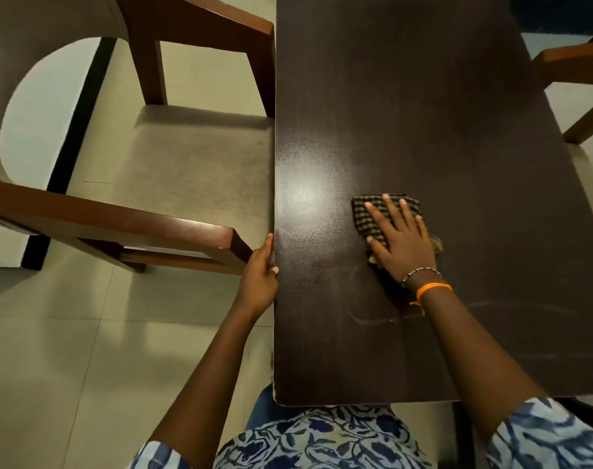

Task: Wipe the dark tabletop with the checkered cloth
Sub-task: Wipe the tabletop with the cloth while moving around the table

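Note:
The dark tabletop fills the right half of the view, with a light glare near its left side. A folded checkered cloth lies on it in the middle. My right hand presses flat on the cloth with fingers spread, covering most of it. My left hand grips the table's left edge, thumb on top. Faint wipe streaks show on the surface nearer to me.
A wooden armchair with a beige seat stands close against the table's left edge. Another wooden chair arm shows at the far right. Pale floor tiles lie to the left.

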Demonstrator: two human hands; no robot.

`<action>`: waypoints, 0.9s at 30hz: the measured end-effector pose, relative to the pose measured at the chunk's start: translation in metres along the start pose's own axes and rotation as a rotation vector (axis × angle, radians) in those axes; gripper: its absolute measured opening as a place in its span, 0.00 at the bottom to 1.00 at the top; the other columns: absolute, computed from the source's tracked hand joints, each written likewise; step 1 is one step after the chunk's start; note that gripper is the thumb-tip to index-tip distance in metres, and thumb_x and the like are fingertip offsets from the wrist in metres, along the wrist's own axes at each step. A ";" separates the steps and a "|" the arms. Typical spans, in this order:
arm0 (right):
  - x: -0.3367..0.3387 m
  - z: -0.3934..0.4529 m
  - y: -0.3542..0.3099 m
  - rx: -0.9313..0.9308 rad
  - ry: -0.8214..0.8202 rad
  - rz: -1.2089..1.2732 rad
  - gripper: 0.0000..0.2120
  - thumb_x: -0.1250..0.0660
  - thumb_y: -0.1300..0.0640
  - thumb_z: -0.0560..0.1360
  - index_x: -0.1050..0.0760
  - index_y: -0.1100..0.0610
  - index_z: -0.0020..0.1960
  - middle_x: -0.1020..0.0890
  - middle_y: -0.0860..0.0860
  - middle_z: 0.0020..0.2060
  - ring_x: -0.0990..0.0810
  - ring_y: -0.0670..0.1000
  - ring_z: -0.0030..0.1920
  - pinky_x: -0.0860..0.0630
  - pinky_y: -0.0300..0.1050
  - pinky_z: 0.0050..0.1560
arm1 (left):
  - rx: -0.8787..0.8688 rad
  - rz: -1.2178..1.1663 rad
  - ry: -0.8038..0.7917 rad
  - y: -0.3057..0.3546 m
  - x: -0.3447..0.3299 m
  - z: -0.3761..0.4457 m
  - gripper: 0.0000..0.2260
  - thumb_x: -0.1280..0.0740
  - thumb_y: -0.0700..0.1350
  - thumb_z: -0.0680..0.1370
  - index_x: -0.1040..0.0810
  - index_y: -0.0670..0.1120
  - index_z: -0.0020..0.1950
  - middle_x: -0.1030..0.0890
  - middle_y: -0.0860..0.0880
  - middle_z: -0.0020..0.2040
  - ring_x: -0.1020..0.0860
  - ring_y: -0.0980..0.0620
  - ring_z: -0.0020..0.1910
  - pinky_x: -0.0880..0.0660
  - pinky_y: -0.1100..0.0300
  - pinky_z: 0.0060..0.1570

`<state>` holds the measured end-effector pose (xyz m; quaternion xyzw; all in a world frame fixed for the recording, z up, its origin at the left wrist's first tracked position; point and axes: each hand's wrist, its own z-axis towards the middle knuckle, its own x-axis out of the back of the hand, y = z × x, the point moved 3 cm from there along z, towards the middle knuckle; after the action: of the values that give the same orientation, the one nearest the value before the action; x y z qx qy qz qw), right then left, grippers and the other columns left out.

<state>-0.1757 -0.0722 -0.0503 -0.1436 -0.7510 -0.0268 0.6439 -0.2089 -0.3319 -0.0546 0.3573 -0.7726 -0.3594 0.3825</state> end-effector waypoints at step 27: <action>-0.013 -0.030 -0.027 0.059 -0.001 -0.012 0.27 0.44 0.47 0.78 0.48 0.41 0.75 0.47 0.49 0.77 0.51 0.56 0.77 0.50 0.57 0.73 | 0.055 0.004 0.142 0.002 -0.006 -0.017 0.27 0.39 0.31 0.77 0.38 0.48 0.74 0.30 0.44 0.64 0.28 0.56 0.56 0.29 0.62 0.56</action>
<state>-0.1520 -0.1076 -0.0543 -0.1200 -0.7528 -0.0085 0.6471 -0.1926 -0.3302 -0.0475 0.3907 -0.7538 -0.3110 0.4271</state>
